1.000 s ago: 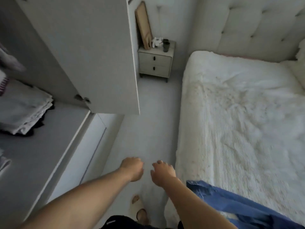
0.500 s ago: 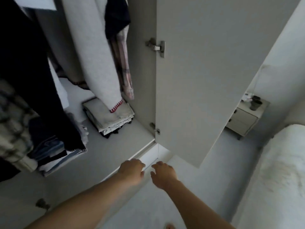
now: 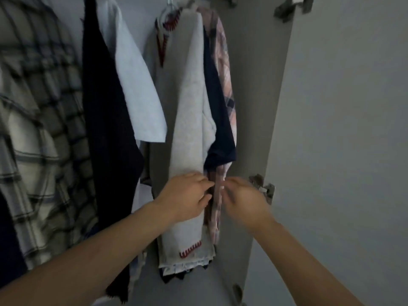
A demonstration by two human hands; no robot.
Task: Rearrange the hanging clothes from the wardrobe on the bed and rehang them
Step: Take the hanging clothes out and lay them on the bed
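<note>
Several clothes hang in the open wardrobe. A pale grey sweater with red stitching hangs on a light hanger. Right of it hang a navy garment and a pink plaid garment. My left hand lies against the sweater's lower part, its bent fingertips at the gap beside the plaid cloth. My right hand is blurred and reaches in from the right, its fingers touching the plaid garment's edge. Neither hand shows a grip.
Further left hang a white top, a long dark garment and a checked shirt. The open wardrobe door stands close on the right, with a metal hinge just behind my right hand. Folded clothes lie below the sweater.
The view turned from the bed and floor up into the wardrobe. Both hands rose from waist height to the hanging sweater and plaid garment.
</note>
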